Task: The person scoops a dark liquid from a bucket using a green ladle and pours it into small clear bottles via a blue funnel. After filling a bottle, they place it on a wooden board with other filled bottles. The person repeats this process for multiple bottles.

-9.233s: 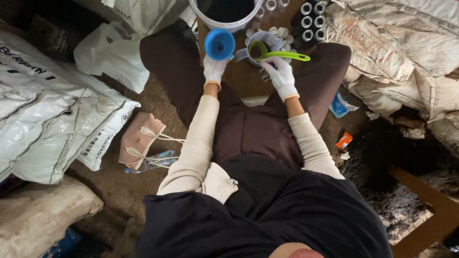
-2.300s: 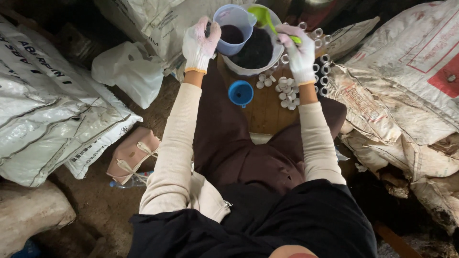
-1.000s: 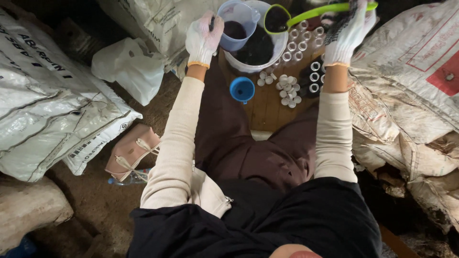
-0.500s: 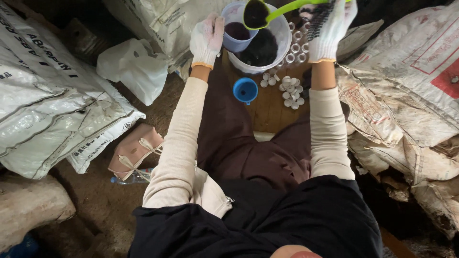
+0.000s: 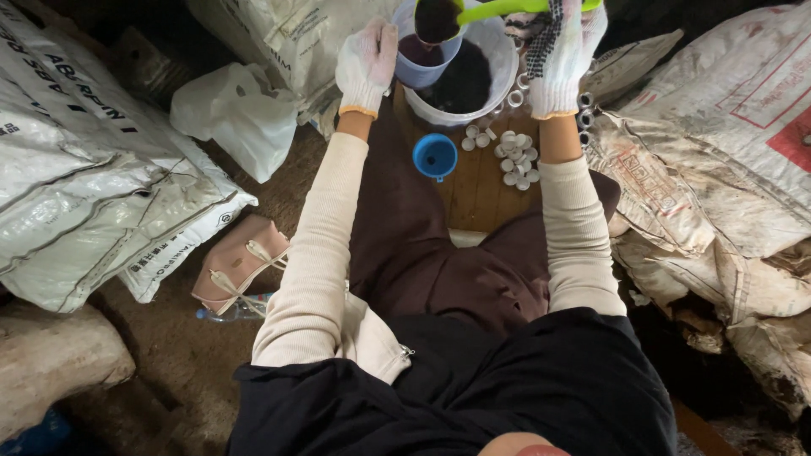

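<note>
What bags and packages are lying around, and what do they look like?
Big white sacks: stacked on the left, dark lettering, grimy.
White plastic bag: beside those sacks, crumpled, plain.
Pale sack: top centre, behind the left hand, small label.
Dirty white sacks: heaped on the right, red print, creased.
Pink pouch: on the ground by the left arm, cream ties.

The funnel [image 5: 435,155] sits on my board [image 5: 481,190], left of the caps [image 5: 511,156]; the bucket [image 5: 463,84] stands behind it.
</note>
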